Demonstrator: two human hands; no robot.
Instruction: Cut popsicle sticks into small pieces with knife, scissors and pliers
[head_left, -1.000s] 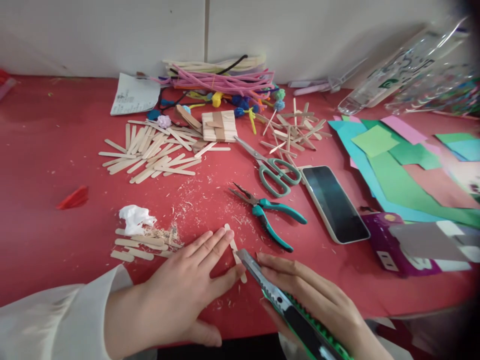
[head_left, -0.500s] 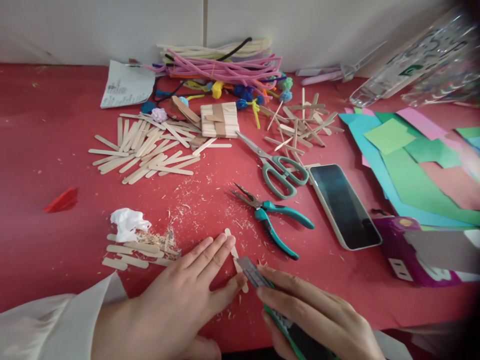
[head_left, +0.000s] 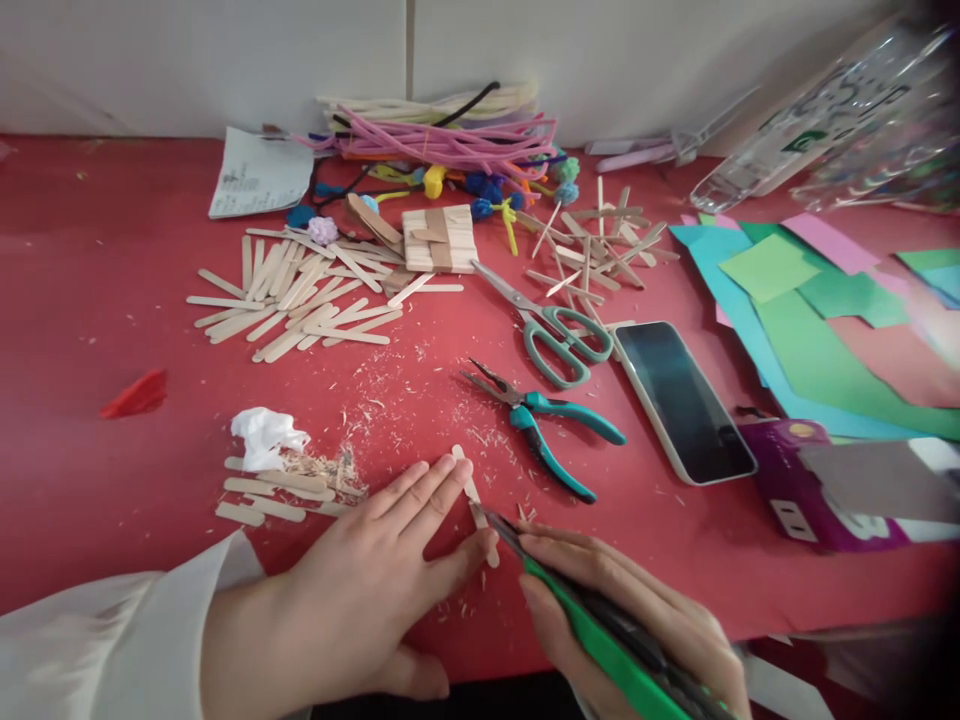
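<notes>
My left hand [head_left: 375, 580] lies flat on the red table [head_left: 90, 480], fingers stretched out and pressing down a wooden craft stick [head_left: 471, 492]. My right hand [head_left: 622, 610] is wrapped round a green utility knife [head_left: 600, 640]. The knife's blade tip touches the stick just beside my left thumb. Wood shavings [head_left: 420, 410] are scattered around the stick.
Teal pliers [head_left: 547, 425], teal scissors [head_left: 547, 325] and a phone [head_left: 682, 400] lie beyond my hands. A heap of craft sticks [head_left: 300, 300], pipe cleaners [head_left: 442, 140], coloured paper [head_left: 817, 320], a purple box [head_left: 825, 480] and crumpled tissue [head_left: 266, 435] surround them.
The knife has tilted lower, its blade tip dropping onto the stick by my left thumb. My left hand has kept its place on the stick.
</notes>
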